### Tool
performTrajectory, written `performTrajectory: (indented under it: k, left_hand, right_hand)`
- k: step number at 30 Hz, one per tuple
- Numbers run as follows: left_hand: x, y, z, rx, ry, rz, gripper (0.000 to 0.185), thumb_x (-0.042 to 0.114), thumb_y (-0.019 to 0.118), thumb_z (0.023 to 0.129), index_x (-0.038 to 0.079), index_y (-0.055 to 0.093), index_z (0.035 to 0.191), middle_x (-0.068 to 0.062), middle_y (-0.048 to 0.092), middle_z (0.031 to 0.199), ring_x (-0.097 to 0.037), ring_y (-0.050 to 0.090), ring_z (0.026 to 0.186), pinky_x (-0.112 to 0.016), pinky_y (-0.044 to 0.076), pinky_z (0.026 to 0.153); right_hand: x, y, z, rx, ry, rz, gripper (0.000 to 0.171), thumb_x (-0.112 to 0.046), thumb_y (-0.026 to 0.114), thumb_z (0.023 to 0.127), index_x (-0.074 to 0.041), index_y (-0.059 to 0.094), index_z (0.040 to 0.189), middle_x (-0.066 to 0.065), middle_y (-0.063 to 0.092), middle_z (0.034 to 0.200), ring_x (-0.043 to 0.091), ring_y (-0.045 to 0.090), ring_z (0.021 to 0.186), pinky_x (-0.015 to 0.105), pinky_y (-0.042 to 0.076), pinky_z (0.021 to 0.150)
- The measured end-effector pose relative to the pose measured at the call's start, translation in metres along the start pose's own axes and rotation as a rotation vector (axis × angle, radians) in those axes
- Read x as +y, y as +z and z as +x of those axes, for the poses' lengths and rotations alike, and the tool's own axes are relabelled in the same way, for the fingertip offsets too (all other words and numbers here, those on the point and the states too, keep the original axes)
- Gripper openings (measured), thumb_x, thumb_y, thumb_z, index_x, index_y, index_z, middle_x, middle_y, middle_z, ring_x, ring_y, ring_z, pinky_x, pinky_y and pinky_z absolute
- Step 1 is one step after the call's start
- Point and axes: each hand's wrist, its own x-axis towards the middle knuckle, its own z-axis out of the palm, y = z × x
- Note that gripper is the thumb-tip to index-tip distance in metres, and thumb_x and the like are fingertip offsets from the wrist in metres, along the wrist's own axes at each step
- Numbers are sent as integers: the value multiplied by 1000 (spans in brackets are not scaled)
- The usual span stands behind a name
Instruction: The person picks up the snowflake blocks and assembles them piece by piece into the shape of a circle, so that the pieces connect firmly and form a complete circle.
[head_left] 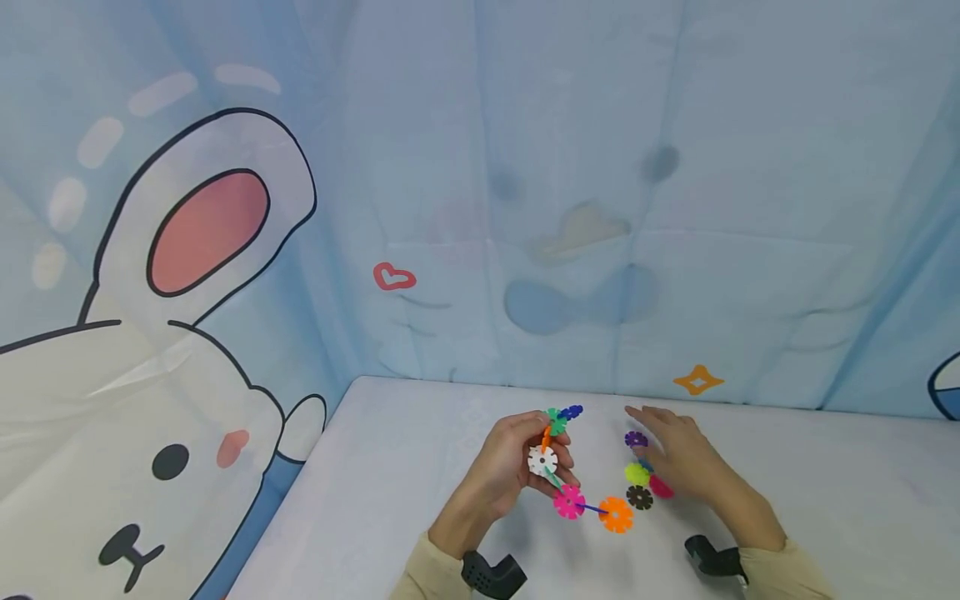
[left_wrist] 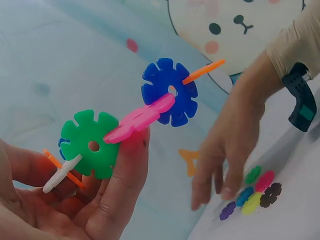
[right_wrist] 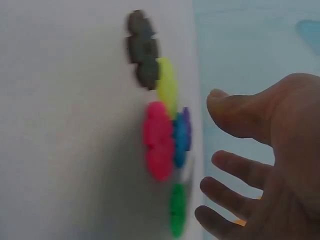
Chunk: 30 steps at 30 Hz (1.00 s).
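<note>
- Snowflake-disc chain (head_left: 558, 462): a string of interlocked notched plastic discs, held above the tabletop (head_left: 405, 483) in the left hand (head_left: 510, 471); in the head view it runs from a blue and green cluster at the top, past a white disc (head_left: 542, 460), down to a pink disc (head_left: 569, 502) and an orange disc (head_left: 616, 514) near the tabletop.
- Left wrist view: a green disc (left_wrist: 90, 144), a pink disc (left_wrist: 140, 119) seen nearly edge-on and a blue disc (left_wrist: 168, 92) are slotted one into the next; a thin orange piece (left_wrist: 203, 71) projects from the blue disc.
- Left hand: fingers (left_wrist: 125, 185) curled round the chain, thumb and fingertips pressing the white and green discs.
- Right hand (head_left: 686, 458): palm down, fingers (left_wrist: 215, 175) straight and spread apart, holding nothing; the fingertips hover over or touch the loose discs, which of the two cannot be told.
- Loose discs (left_wrist: 252, 192): a small group lying flat on the tabletop just beside the right hand, touching or overlapping one another; purple (head_left: 636, 438), yellow (head_left: 637, 474), dark brown (head_left: 640, 497) and magenta (right_wrist: 159, 140) are distinguishable, with blue and green ones visible in the wrist views.
- Sleeves and wrist mounts: beige sleeves (head_left: 431, 575) cover both forearms, each bearing a black camera mount (head_left: 491, 575).
- Backdrop (head_left: 525, 167): pale blue cloth printed with a cartoon rabbit (head_left: 150, 375), a red heart and an orange star, hanging behind the tabletop.
</note>
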Motion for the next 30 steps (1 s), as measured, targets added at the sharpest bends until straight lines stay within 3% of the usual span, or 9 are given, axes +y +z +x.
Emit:
performTrajectory:
  k: [6, 11, 17, 23, 30]
  left_hand:
    - [-2, 0, 1, 5, -5, -5, 35, 26, 45, 111, 2, 64, 93, -1, 71, 75, -15, 76, 64, -30, 63, 56]
    - [-3, 0, 3, 6, -10, 6, 36, 27, 45, 111, 1, 64, 95, -1, 71, 75, -14, 76, 65, -30, 63, 57]
    - [-2, 1, 1, -14, -13, 10, 35, 28, 45, 111, 5, 65, 93, -1, 71, 75, -13, 77, 65, -29, 63, 58]
    - [-1, 2, 0, -26, 0, 18, 35, 30, 47, 111, 7, 65, 92, 0, 71, 74, -13, 77, 65, -30, 64, 58]
    - [-1, 3, 0, -30, 3, 17, 35, 30, 47, 111, 9, 66, 91, 1, 71, 73, -12, 76, 64, -30, 64, 57]
  right_hand:
    - [7, 16, 0, -39, 16, -50, 38, -13, 78, 95, -6, 72, 132, 29, 61, 142, 57, 53, 128, 78, 45, 104]
    - [2, 11, 2, -54, 74, 37, 23, -5, 79, 92, -5, 76, 115, 15, 71, 112, 38, 64, 106, 64, 56, 100]
    - [4, 10, 2, -80, 161, 97, 18, -6, 80, 92, -4, 72, 109, 4, 65, 92, 20, 58, 86, 45, 61, 83]
    - [3, 3, 1, -18, 141, 140, 13, -13, 80, 94, -6, 71, 99, 1, 62, 84, 18, 53, 79, 24, 50, 66]
    - [-21, -18, 0, 123, 82, 251, 16, -18, 74, 101, -4, 71, 108, 4, 70, 87, 16, 61, 78, 20, 52, 61]
